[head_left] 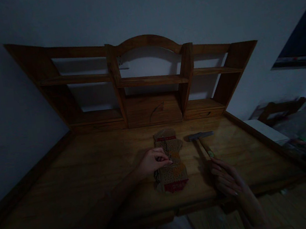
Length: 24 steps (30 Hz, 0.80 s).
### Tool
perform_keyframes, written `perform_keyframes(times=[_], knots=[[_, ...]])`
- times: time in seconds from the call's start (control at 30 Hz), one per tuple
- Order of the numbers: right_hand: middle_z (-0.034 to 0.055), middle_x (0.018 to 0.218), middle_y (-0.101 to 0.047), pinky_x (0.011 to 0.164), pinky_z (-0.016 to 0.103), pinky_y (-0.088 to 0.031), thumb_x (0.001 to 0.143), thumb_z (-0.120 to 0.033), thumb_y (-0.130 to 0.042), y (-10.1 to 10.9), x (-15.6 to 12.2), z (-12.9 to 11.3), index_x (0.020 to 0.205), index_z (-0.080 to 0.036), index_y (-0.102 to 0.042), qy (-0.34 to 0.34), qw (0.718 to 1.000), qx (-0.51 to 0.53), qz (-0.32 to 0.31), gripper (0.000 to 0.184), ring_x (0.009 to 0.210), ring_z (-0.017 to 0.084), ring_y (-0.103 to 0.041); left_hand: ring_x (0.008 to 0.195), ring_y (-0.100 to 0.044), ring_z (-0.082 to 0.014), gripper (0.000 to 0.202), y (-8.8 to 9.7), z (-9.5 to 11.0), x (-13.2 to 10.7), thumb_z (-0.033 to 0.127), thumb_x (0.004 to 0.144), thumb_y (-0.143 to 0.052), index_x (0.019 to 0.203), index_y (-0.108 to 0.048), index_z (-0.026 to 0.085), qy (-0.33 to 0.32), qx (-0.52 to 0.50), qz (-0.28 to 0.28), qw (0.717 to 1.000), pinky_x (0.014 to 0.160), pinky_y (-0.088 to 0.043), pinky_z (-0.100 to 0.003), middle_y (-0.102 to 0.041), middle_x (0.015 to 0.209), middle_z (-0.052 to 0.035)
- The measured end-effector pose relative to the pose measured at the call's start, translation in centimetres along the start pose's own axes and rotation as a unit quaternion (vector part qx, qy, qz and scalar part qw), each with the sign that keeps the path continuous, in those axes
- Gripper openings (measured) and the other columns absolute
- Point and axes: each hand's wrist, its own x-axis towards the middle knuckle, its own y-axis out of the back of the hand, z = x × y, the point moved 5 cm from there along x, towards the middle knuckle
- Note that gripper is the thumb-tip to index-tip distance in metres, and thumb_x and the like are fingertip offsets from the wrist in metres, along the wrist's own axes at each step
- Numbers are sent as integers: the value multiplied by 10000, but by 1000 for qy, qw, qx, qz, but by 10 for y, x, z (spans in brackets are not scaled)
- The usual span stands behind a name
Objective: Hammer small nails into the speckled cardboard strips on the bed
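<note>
The scene is very dark. My left hand (154,161) pinches something small over a flattened brown cardboard packet (170,161) with red print that lies on the wooden desk (93,176). What the fingers hold is too small to name. My right hand (227,179) is closed around the end of a hammer's wooden handle (205,149). The hammer's metal head (200,135) rests on the desk just right of the packet.
A wooden hutch (151,80) with shelves and an arched top stands at the back of the desk against a pale wall. A raised rim runs along the desk's left and right sides. Dim clutter and a chair back (280,108) lie to the right.
</note>
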Motion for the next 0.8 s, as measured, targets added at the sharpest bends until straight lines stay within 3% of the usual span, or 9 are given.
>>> perform_keyframes(times=[0.43,0.63,0.8], knots=[[-132,375,-359,168,146,-259,979,-300,-255,2,3,0,705,-184,-483,-23,1000,2,-9,376,160,29,-62,619,-499,-102,268,1,8,2,395,741,-673,717,-719,132,8,5,16,1000,535,-355,-207,-575,653,-26],[-127,421,-407,209,128,-312,953,-279,-369,0,0,-1,736,-186,-498,-7,1000,-12,-2,269,193,15,-69,610,-497,-100,264,0,3,1,399,747,-667,751,-728,142,3,-4,28,1000,531,-357,-205,-558,637,-18],[-134,434,-415,200,105,-287,938,-227,-411,0,0,-1,828,-175,-547,14,1000,-12,-9,183,194,6,-60,624,-508,-104,260,-1,3,1,394,751,-665,777,-735,146,12,3,18,1000,537,-363,-206,-583,670,-29]])
